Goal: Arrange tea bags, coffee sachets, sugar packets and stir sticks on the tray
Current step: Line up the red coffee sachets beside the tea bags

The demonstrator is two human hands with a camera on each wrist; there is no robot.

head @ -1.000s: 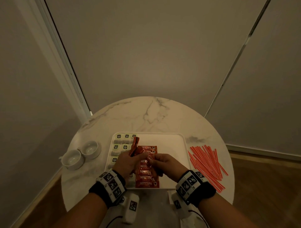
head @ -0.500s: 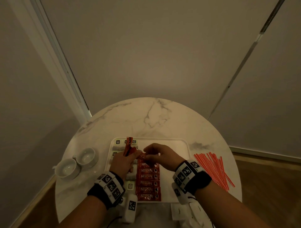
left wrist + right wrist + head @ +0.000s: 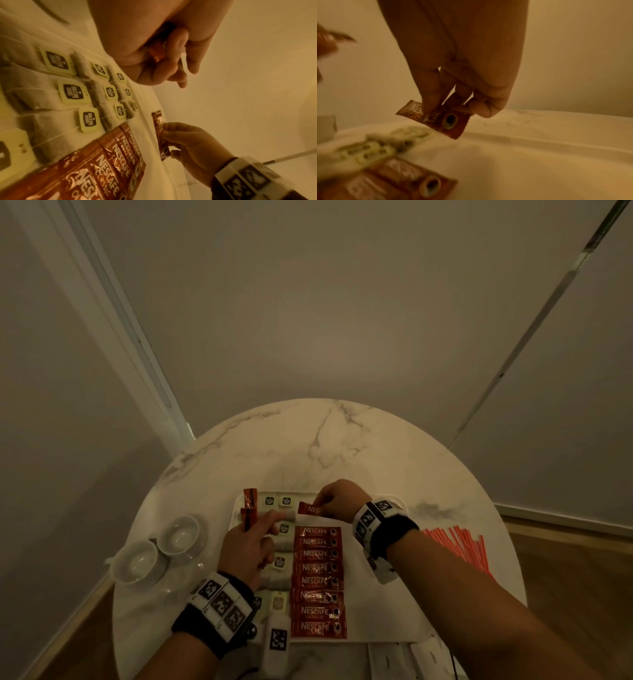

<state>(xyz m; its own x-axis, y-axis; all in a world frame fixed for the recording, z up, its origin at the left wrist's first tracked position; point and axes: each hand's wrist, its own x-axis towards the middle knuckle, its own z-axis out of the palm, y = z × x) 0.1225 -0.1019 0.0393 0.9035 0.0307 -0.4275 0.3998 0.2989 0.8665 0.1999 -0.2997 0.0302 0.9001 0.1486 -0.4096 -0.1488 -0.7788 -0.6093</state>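
Note:
A white tray [image 3: 376, 604] lies on the round marble table. On it, several red coffee sachets [image 3: 318, 580] form a column, with several tea bags [image 3: 279, 530] in rows to their left [image 3: 72, 92]. My right hand [image 3: 337, 501] pinches one red coffee sachet [image 3: 308, 509] just above the tray, beyond the far end of the column [image 3: 435, 119]. My left hand [image 3: 250, 542] grips a small bunch of coffee sachets [image 3: 249, 508] upright over the tray's far left part [image 3: 157, 52].
A loose heap of red stir sticks [image 3: 459, 546] lies on the table right of the tray. Two white cups [image 3: 157, 549] stand to the left. White packets [image 3: 404, 655] lie at the near edge. Walls close behind the table.
My right hand has drawn one sachet away from the bunch in my left hand and carried it right and farther, past the top of the column. The head view has tilted down.

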